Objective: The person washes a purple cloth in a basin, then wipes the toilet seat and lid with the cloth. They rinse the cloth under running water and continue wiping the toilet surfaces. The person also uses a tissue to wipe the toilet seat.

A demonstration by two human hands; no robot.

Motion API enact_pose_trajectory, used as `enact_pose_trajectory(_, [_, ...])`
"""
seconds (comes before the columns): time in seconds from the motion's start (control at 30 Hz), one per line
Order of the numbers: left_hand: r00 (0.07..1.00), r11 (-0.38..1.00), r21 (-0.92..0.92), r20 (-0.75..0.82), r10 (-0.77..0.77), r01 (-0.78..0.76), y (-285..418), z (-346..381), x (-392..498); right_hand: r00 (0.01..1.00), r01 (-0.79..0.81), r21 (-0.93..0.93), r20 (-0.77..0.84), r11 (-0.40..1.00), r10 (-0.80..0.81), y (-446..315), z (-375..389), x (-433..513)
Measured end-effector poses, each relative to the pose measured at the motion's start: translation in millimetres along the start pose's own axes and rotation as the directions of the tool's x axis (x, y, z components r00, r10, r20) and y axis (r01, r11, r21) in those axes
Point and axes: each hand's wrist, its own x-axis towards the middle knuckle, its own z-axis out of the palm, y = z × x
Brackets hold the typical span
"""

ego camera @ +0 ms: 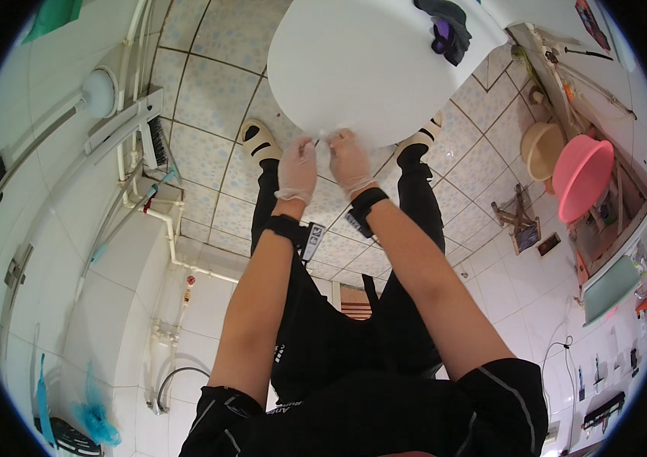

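A large white surface with a rounded edge (357, 68) lies before me, above the tiled floor. Both hands are in thin translucent gloves at its near edge. My left hand (297, 168) has its fingers curled close to the edge. Just right of it, my right hand (351, 161) is bent at the fingers, its tips by the same edge. A small whitish blur lies between the fingertips; whether either hand grips it or the edge cannot be told. A dark grey and purple cloth item (450, 34) rests on the far right of the white surface.
My feet in cream slippers (260, 141) stand on either side. A brush (156, 141) and pipes (170, 228) line the left wall. At right are a pink basin (583, 178), a beige basin (541, 151), a small folding stool (520, 220) and a green tray (612, 290).
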Motion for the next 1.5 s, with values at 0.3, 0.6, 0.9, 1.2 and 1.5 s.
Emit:
enact_pose_trajectory(0.3, [0.995, 0.980, -0.178, -0.017, -0.096, 0.091, -35.7, -54.9, -3.9, 0.796, -0.156, 0.011, -0.591, 0.988, 0.132, 110.2, -186.3, 81.1])
enact_pose_trajectory(0.6, [0.997, 0.997, -0.065, 0.058, -0.049, 0.052, -9.5, -18.2, -25.1, 0.871, -0.265, 0.095, -0.404, 0.960, 0.281, 124.7, -147.4, 52.3])
enact_pose_trajectory(0.9, [0.998, 0.999, 0.044, 0.068, 0.009, -0.012, -4.5, -5.5, -24.8, 0.922, -0.128, 0.114, -0.354, 0.985, 0.161, 49.6, -39.0, -31.1])
enact_pose_trajectory(1.2, [0.997, 0.999, -0.030, 0.071, -0.037, 0.040, 9.7, -23.7, -36.7, 0.876, -0.211, 0.242, -0.382, 0.947, 0.294, 70.0, -157.5, 19.6])
enact_pose_trajectory(1.5, [0.994, 0.996, -0.036, 0.077, -0.078, 0.081, 0.5, -5.5, -40.1, 0.887, 0.025, -0.300, -0.433, 0.953, -0.159, 159.3, -290.8, 205.5])
